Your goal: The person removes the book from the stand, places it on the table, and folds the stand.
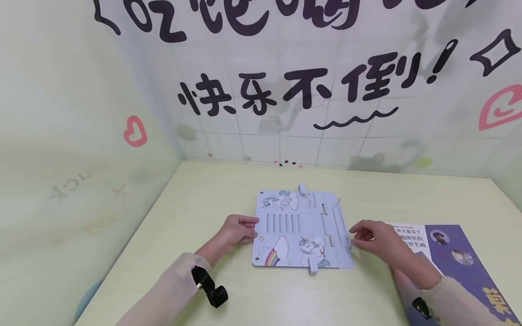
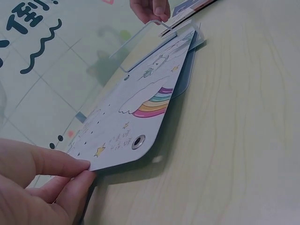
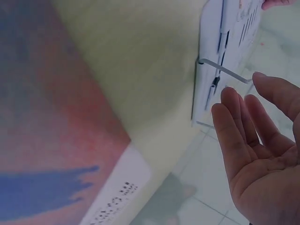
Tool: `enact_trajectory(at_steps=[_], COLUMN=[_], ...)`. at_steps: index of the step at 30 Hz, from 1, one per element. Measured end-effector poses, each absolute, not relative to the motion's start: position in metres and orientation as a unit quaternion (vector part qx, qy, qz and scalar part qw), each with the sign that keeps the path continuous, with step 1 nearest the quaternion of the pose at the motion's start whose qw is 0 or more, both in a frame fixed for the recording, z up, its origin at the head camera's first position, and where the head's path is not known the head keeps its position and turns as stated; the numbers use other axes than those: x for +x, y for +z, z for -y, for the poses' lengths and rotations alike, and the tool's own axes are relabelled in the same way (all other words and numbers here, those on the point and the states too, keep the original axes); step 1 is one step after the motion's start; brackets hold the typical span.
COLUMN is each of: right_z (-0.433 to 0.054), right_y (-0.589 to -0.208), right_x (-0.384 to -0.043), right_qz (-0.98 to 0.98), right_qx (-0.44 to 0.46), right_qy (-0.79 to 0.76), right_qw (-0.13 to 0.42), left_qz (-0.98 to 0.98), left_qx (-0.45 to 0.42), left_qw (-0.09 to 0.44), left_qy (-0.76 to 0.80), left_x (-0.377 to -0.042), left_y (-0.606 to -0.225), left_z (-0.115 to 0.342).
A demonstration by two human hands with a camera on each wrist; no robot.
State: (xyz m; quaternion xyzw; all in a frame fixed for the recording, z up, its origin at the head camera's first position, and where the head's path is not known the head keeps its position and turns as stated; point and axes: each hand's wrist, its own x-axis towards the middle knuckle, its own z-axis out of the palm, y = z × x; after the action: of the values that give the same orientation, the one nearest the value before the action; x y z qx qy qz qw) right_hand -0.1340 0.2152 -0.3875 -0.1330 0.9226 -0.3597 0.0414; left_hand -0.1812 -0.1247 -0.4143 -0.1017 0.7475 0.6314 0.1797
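A pale lilac book stand [image 1: 285,226] with unicorn and rainbow prints lies on the table, its left edge slightly raised in the left wrist view. My left hand [image 1: 233,230] pinches that edge between thumb and fingers. At the stand's right side, a bent wire support [image 3: 225,70] juts up from the panel. Beside it is my right hand [image 1: 377,237], its thumb tip at the wire's end and its other fingers loosely bent, apart from the wire. Small clips [image 1: 312,266] stick out at the stand's near and far edges.
A purple and white book [image 1: 448,253] lies to the right, partly under the right forearm. The pale wooden table [image 1: 195,194] meets a printed backdrop [image 1: 253,145] at the back and a side panel [image 1: 81,149] at left.
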Motion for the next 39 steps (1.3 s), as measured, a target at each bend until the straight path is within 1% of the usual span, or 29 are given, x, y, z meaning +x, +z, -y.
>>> enact_trajectory(at_steps=[5, 13, 20, 25, 31, 39], right_z=[-0.215, -0.213, -0.21, -0.206, -0.203, -0.194], right_y=[-0.397, -0.396, -0.393, -0.391, -0.391, -0.397], right_x=[-0.135, -0.135, -0.14, -0.143, -0.145, -0.151], right_qz=[-0.92, -0.916, -0.922, -0.924, -0.922, -0.936], right_qx=[-0.136, -0.127, -0.167, -0.194, -0.2, -0.199], right_qy=[-0.365, -0.377, -0.346, -0.324, -0.325, -0.285], right_qw=[0.049, 0.055, 0.042, 0.051, 0.069, 0.055], left_qz=[-0.746, -0.749, -0.75, -0.75, -0.75, -0.749], left_qx=[-0.105, -0.105, -0.109, -0.11, -0.112, -0.113], left_qw=[0.183, 0.182, 0.175, 0.172, 0.177, 0.172], left_qy=[0.632, 0.628, 0.629, 0.629, 0.628, 0.63], left_x=[-0.182, -0.18, -0.179, -0.18, -0.179, -0.179], left_y=[-0.415, -0.416, -0.417, -0.417, -0.417, -0.417], left_z=[0.125, 0.124, 0.124, 0.125, 0.125, 0.125])
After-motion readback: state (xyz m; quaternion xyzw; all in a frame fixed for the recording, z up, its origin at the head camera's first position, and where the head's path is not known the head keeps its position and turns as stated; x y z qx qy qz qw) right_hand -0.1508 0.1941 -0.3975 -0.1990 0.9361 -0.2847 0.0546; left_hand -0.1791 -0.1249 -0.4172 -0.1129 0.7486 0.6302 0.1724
